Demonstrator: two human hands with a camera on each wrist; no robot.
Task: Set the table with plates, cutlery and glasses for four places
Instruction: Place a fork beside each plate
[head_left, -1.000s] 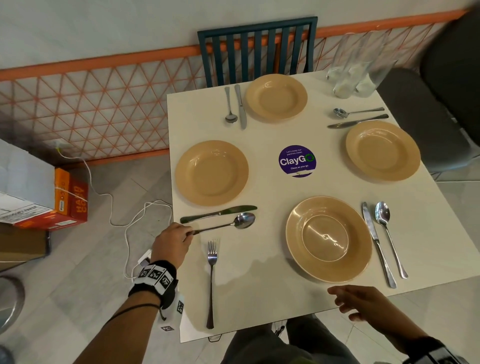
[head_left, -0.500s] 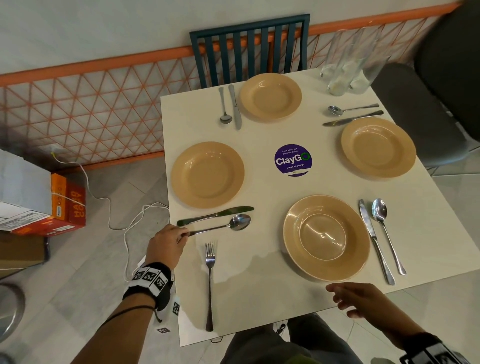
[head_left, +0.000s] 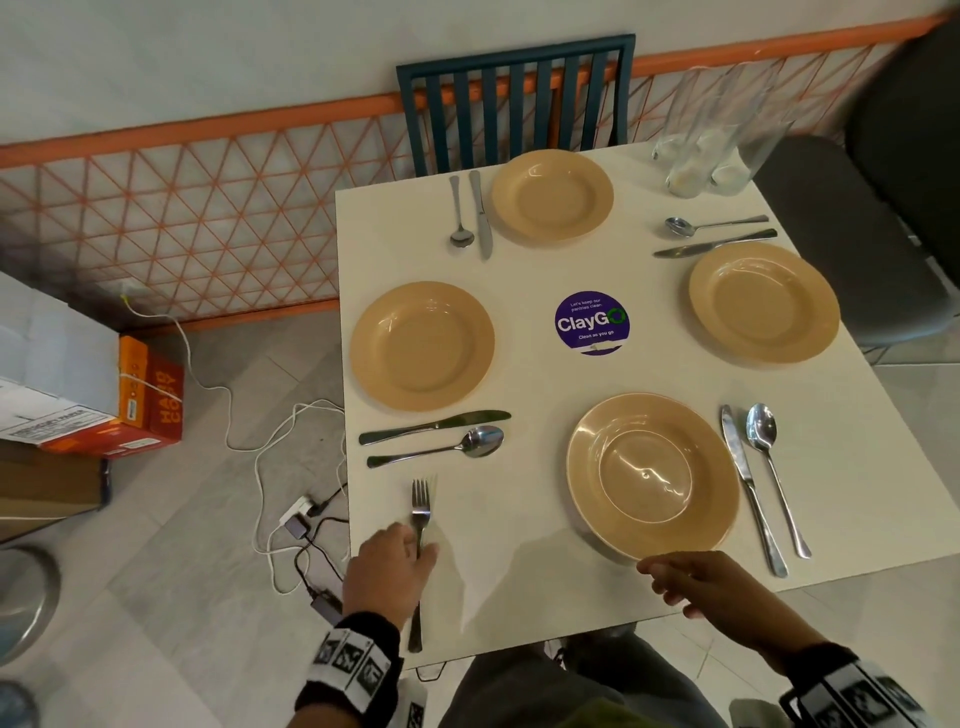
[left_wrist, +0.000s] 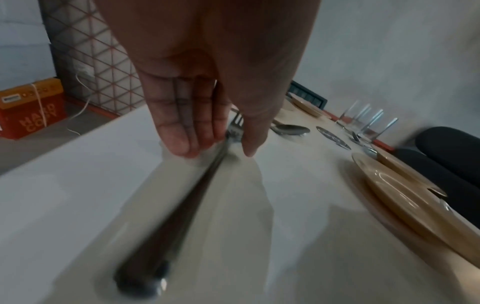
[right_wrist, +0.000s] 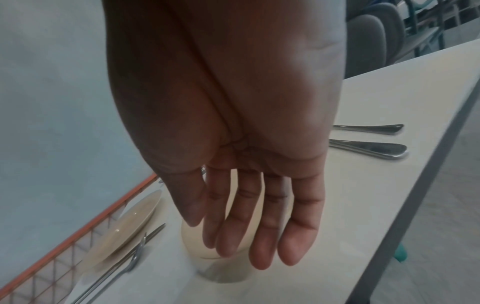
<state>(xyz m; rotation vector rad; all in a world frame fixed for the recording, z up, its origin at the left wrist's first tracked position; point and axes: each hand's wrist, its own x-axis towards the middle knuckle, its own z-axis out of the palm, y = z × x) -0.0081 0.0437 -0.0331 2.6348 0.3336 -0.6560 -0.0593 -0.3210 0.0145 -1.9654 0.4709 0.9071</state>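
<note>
My left hand (head_left: 388, 566) pinches the fork (head_left: 421, 512) near its neck, low on the table (head_left: 519, 597) left of the near plate (head_left: 652, 475); my right hand (head_left: 701, 579) hangs relaxed, holding nothing. That thin grip could let the fork swing or slip toward the table edge.

Four tan plates (head_left: 422, 345) set – fork (head_left: 421, 506) flat near front-left edge.
</note>
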